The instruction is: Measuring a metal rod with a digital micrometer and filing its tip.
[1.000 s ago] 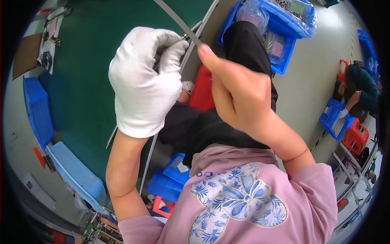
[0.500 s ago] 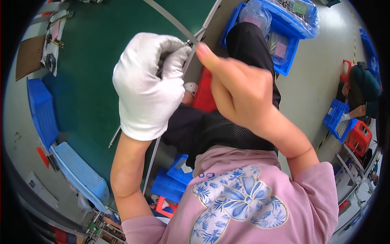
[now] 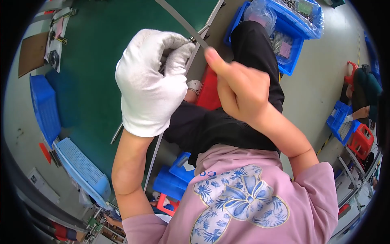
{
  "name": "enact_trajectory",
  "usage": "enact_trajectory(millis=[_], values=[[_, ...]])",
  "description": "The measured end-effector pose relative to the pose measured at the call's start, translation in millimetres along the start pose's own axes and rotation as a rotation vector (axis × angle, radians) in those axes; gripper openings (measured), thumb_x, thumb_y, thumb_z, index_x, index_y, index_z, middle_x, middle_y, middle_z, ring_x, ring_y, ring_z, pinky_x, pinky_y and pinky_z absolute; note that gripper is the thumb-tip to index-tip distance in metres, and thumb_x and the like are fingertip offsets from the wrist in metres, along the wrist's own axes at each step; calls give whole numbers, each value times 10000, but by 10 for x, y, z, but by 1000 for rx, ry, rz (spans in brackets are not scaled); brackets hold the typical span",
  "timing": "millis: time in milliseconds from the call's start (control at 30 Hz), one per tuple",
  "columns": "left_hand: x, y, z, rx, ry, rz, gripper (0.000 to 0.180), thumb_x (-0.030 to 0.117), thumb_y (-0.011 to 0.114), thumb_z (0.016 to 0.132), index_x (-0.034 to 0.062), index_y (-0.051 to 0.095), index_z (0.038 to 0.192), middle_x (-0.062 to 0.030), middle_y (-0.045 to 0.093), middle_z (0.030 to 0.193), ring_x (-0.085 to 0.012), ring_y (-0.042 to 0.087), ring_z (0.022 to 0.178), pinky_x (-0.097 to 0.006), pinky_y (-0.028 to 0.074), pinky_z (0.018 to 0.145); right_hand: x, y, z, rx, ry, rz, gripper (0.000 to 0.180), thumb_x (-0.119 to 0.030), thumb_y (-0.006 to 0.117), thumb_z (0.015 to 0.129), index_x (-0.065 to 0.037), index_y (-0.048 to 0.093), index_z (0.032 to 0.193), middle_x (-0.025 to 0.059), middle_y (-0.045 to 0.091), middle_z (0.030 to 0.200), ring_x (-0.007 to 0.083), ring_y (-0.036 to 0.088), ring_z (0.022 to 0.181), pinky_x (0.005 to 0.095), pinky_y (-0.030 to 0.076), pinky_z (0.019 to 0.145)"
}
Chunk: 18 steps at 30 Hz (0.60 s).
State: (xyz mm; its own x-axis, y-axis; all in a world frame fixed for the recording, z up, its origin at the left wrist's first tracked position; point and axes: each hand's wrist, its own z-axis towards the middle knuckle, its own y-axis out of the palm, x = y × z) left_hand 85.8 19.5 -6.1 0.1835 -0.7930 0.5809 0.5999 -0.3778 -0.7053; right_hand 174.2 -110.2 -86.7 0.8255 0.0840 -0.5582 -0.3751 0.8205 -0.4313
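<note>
My left hand (image 3: pixel 152 87), in a white glove, is closed around a slim metal rod (image 3: pixel 191 39) above the green table. Past the thumb and forefinger, the rod's end sticks out. Below the glove another rod end (image 3: pixel 116 133) shows, perhaps of the same rod; the fingers hide the middle. My right hand (image 3: pixel 243 87), bare, is closed with its thumb tip on the end of a thin flat grey strip (image 3: pixel 183 20). From there the strip slants up and left, crossing beside the rod's upper end, and leaves the view at the top.
A green tabletop (image 3: pixel 93 53) spreads left, with its metal edge (image 3: pixel 153 160) beneath my hands. Blue bins (image 3: pixel 294 57) of metal parts stand beyond my knee. At left are a blue tray (image 3: pixel 44 105) and a light blue perforated basket (image 3: pixel 83 168). Another person (image 3: pixel 361 93) sits far right.
My right hand and its strip end have shifted slightly down and right relative to the glove. The left hand keeps its grip; the whole view has moved a little.
</note>
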Motion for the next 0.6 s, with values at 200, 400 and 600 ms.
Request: enact_trajectory(millis=[200, 400, 600], values=[[21, 6, 8, -10, -19, 14, 144, -20, 705, 689, 39, 594, 760, -65, 568, 691, -188, 571, 550, -281, 456, 504, 19, 9, -75, -16, 28, 24, 548, 3, 583, 586, -56, 618, 1129, 13, 371, 491, 149, 385, 356, 274, 331, 345], [11, 1, 6, 12, -12, 7, 142, -23, 704, 688, 37, 594, 755, -67, 569, 690, -186, 576, 554, -281, 458, 507, -22, -33, -38, -28, 42, 62, 504, -3, 604, 612, -45, 622, 1114, 11, 402, 483, 149, 427, 361, 272, 352, 347], [-8, 17, 10, 29, 11, 16, 136, -19, 705, 687, 40, 599, 749, -68, 579, 697, -188, 580, 554, -284, 458, 504, -43, -109, 221, -161, 34, 53, 500, 118, 536, 672, -4, 592, 1154, 63, 483, 559, 174, 487, 443, 268, 406, 435]])
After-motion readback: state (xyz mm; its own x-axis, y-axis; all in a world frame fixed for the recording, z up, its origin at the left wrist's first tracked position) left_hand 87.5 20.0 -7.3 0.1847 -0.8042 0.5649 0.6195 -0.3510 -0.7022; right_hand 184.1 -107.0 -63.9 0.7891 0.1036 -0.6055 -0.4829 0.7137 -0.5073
